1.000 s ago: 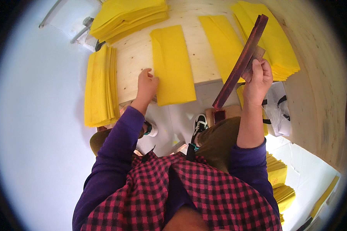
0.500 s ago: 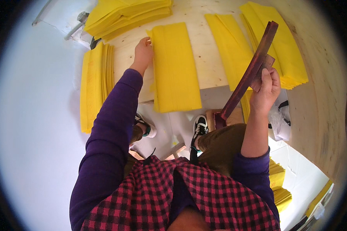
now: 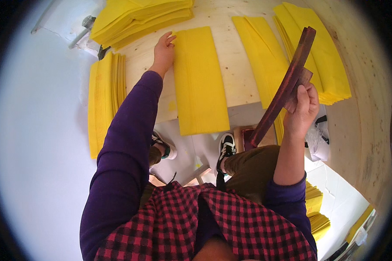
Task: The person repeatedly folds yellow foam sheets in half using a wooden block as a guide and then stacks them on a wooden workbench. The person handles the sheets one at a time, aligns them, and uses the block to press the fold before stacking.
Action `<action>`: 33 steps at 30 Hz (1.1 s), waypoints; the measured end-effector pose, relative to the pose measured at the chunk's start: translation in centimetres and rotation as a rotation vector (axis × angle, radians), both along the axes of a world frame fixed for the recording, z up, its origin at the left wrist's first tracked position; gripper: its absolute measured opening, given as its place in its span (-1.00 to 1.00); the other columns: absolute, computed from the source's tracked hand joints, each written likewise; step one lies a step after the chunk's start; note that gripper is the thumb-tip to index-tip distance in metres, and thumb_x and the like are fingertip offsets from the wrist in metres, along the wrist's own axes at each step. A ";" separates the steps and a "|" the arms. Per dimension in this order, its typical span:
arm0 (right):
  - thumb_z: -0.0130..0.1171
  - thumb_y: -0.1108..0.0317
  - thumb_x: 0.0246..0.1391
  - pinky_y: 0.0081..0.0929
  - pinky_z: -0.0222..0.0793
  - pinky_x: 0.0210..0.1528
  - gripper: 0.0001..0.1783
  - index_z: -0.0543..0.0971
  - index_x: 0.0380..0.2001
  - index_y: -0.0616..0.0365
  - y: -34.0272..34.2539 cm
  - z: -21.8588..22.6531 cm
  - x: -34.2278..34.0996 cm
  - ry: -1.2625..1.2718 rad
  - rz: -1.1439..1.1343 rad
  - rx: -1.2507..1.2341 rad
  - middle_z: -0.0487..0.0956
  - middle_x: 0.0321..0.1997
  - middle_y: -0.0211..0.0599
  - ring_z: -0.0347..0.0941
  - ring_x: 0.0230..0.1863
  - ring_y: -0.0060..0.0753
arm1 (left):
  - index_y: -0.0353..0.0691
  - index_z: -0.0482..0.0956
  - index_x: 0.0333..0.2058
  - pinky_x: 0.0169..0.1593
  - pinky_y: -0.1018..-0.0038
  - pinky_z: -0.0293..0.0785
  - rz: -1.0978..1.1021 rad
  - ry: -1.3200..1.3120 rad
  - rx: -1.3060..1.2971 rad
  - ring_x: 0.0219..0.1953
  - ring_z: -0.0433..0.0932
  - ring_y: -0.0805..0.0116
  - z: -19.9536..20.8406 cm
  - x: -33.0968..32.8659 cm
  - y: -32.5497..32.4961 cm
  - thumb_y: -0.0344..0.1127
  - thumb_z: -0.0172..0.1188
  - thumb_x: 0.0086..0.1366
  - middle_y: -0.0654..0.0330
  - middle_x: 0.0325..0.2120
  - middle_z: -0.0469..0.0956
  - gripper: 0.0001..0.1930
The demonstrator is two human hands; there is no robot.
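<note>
A long dark-red-stained stamp slants up from beside my right knee. My right hand is closed round the wooden grip block on its side. The stamp's lower end is over a red-stained ink tray. A folded yellow fabric piece lies flat in front of me, its near end sticking out past the table edge. Beside its far left corner is my left hand, fingers stretched out and apart, holding nothing. Whether its fingertips touch the fabric I cannot tell.
Stacked yellow fabric lies at the far left, the left and the far right of the wooden table. Another folded yellow piece lies right of the middle one. More yellow bundles stand low at the right.
My left hand has moved slightly away from me along the fabric's left edge, and its fingers have straightened. The stamp has shifted slightly, staying in my right hand.
</note>
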State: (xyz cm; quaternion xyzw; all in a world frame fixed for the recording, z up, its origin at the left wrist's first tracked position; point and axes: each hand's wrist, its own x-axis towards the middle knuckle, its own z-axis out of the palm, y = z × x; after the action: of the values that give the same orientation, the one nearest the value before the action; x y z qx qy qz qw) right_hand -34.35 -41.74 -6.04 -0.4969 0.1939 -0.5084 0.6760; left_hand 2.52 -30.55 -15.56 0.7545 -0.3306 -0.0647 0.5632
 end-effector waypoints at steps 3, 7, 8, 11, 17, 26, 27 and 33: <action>-0.02 0.40 0.12 -0.79 0.34 -0.61 -0.90 0.41 -0.37 0.20 0.0 -0.1 0.1 0.028 -0.031 0.010 0.50 -0.47 -0.43 0.38 -0.58 -0.76 | -0.22 0.31 0.04 -0.13 0.54 0.38 0.041 -0.171 0.092 -0.18 0.49 0.29 -0.8 0.0 -0.7 -0.60 -0.09 0.13 0.08 -0.14 0.52 -0.55; 0.05 0.43 0.07 -0.73 0.35 -0.58 -0.89 0.37 -0.50 0.15 0.0 0.0 0.2 0.052 -0.049 0.026 0.42 -0.51 -0.51 0.31 -0.55 -0.78 | -0.19 0.32 0.03 -0.10 0.46 0.40 0.005 -0.453 0.333 -0.14 0.49 0.11 -1.0 -0.2 -1.1 -0.54 -0.04 0.15 0.06 -0.16 0.52 -0.58; 0.05 0.43 0.07 -0.74 0.34 -0.57 -0.88 0.37 -0.50 0.15 0.1 0.0 0.2 0.053 -0.047 0.030 0.42 -0.51 -0.51 0.30 -0.55 -0.78 | -0.19 0.32 0.03 -0.06 0.41 0.37 -0.007 -0.544 0.374 -0.10 0.47 0.10 -1.0 -0.3 -1.2 -0.48 -0.03 0.17 0.07 -0.13 0.51 -0.60; 0.06 0.43 0.06 -0.75 0.34 -0.52 -0.89 0.38 -0.49 0.17 0.1 0.1 0.2 0.057 -0.059 0.041 0.43 -0.50 -0.50 0.31 -0.53 -0.78 | -0.18 0.31 0.06 0.07 0.26 0.26 -0.002 -0.704 0.562 0.04 0.36 0.09 -0.8 -0.8 -1.4 -0.29 -0.06 0.24 0.11 -0.02 0.42 -0.61; 0.05 0.46 0.07 -0.75 0.30 -0.46 -0.91 0.40 -0.48 0.19 0.1 -0.1 0.5 0.050 -0.019 0.017 0.45 -0.48 -0.49 0.30 -0.50 -0.77 | -0.15 0.24 0.11 0.19 -0.02 0.01 -0.012 -0.783 0.640 0.22 0.12 0.11 -1.1 -1.6 -1.4 -0.06 -0.21 0.30 0.14 0.17 0.19 -0.53; 0.07 0.46 0.06 -0.78 0.25 -0.50 -0.90 0.42 -0.51 0.20 0.1 -0.6 1.2 0.093 0.021 0.004 0.41 -0.54 -0.56 0.27 -0.55 -0.79 | -0.21 0.23 0.11 0.20 -0.05 -0.03 -0.159 -0.735 0.600 0.23 0.09 0.02 -0.3 -7.3 1.7 -0.14 -0.10 0.27 0.05 0.16 0.19 -0.53; 0.07 0.46 0.06 -0.78 0.25 -0.53 -0.89 0.42 -0.52 0.19 0.0 -0.7 1.4 0.106 0.027 -0.019 0.39 -0.56 -0.57 0.26 -0.56 -0.80 | -0.27 0.21 0.11 0.20 -0.06 -0.04 -0.187 -0.706 0.560 0.23 0.09 0.00 -0.2 -8.7 2.6 -0.17 -0.08 0.27 -0.01 0.16 0.18 -0.52; 0.10 0.43 0.05 -0.76 0.14 -0.65 -0.87 0.42 -0.54 0.16 0.4 -1.1 2.6 0.248 0.086 -0.015 0.34 -0.61 -0.61 0.20 -0.63 -0.84 | -0.28 0.19 0.13 0.22 -0.06 -0.10 -0.265 -0.644 0.538 0.24 0.06 0.01 1.0 -15.2 7.6 -0.18 -0.08 0.26 -0.02 0.17 0.16 -0.50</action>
State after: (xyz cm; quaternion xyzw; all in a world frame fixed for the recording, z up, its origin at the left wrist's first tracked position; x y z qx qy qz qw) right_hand -31.72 -41.33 -7.14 -0.5689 0.2506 -0.4149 0.6643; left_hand -12.72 -22.98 -14.57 0.8070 -0.5546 0.0186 0.2019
